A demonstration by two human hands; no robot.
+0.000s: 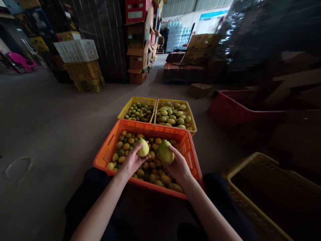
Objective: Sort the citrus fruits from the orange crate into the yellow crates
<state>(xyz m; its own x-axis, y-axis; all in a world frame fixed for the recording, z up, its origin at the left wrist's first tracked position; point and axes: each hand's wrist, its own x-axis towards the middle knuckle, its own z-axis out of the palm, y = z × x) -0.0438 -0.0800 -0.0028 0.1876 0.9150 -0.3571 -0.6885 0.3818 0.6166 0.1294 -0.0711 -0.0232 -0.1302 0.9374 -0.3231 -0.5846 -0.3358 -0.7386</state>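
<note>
My left hand point(133, 159) is closed around a pale yellow-green lemon point(143, 148), its narrow end pointing up. In my right hand point(178, 167) is a larger, greener lemon point(166, 153), gripped with the thumb along its upper side. Both hands are above an orange plastic crate point(152, 126), which stands between my knees. Inside it lie many smaller lemons point(124, 146), ranging from green to orange-yellow. My hands and forearms hide part of that pile.
Behind the orange crate, two yellow crates point(136, 99) point(175, 101) hold more green and yellow fruit. At the right are a yellow crate point(260, 209) and a red crate point(220, 103). Stacked cartons point(137, 62), stacked crates point(86, 72) and a pink chair point(21, 60) stand farther back.
</note>
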